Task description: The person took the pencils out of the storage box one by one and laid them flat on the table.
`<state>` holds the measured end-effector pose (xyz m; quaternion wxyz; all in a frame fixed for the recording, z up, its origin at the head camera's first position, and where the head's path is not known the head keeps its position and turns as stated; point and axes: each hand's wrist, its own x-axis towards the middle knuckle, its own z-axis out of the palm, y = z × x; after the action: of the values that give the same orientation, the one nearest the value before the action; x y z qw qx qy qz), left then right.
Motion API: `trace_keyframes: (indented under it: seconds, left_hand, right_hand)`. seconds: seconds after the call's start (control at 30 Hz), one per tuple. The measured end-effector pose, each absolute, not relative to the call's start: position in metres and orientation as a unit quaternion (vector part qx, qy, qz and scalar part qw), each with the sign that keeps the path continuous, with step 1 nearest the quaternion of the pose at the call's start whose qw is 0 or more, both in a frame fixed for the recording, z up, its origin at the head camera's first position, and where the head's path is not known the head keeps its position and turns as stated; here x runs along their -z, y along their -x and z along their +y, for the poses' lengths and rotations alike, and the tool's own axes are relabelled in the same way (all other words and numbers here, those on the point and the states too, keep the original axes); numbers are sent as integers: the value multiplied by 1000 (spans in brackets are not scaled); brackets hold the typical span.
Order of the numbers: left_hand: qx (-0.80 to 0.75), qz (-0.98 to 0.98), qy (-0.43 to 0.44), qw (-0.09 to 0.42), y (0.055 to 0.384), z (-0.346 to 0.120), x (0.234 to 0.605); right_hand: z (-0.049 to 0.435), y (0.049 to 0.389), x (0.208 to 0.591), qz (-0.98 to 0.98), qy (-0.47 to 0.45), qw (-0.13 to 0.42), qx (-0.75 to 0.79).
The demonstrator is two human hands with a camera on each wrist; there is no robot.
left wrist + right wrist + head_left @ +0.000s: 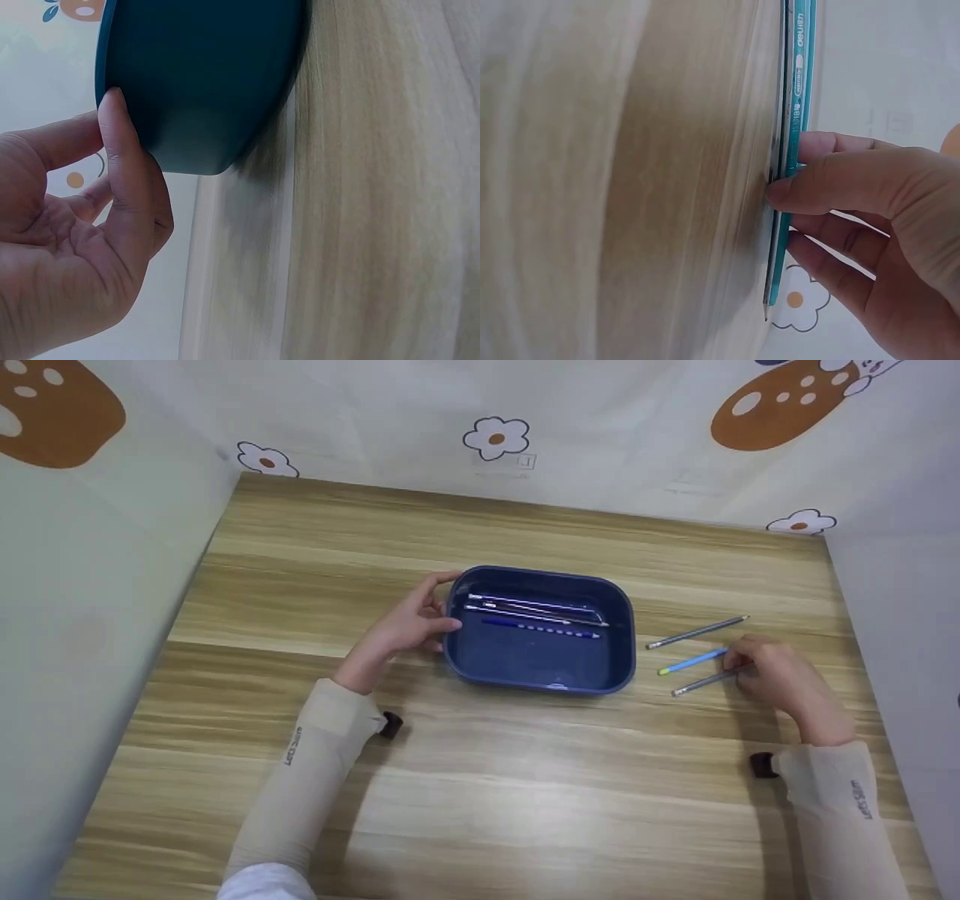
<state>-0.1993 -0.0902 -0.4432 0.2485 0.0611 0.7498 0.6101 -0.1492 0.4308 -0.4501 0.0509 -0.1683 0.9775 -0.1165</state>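
A dark blue rectangular box [540,664] stands open-topped on the wooden table, holding several pencils, among them a dark blue one with pale spots [555,628]. My left hand [412,622] grips the box's left end, thumb at the rim; the left wrist view shows fingers [124,150] against the outer wall. On the right, my right hand [772,675] has thumb and fingers around a light blue pencil [694,661] and a grey pencil [705,682], low over the table. In the right wrist view the thumb lies across both pencils; the fingers are behind the light blue pencil [801,75].
Another grey pencil [697,632] lies on the table [525,795] between the box and my right hand, a little farther back. Patterned white walls [600,435] border the table at the back and sides.
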Motion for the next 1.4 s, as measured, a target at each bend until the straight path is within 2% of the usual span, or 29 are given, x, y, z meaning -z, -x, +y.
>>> trace_keyframes:
  seconds: [0.27, 0.4, 0.8, 1.4]
  left_hand:
    - [-607, 753, -63, 246, 199, -90, 444]
    - [-609, 751, -64, 246, 200, -91, 444]
    - [-627, 736, -60, 248, 200, -90, 446]
    - [-612, 749, -59, 245, 200, -90, 444]
  right_hand:
    - [431, 145, 453, 974, 188, 4, 126]
    - [430, 142, 452, 973, 185, -2, 140]
    - [426, 141, 444, 970, 150, 25, 189]
    - [412, 138, 437, 964, 133, 35, 226]
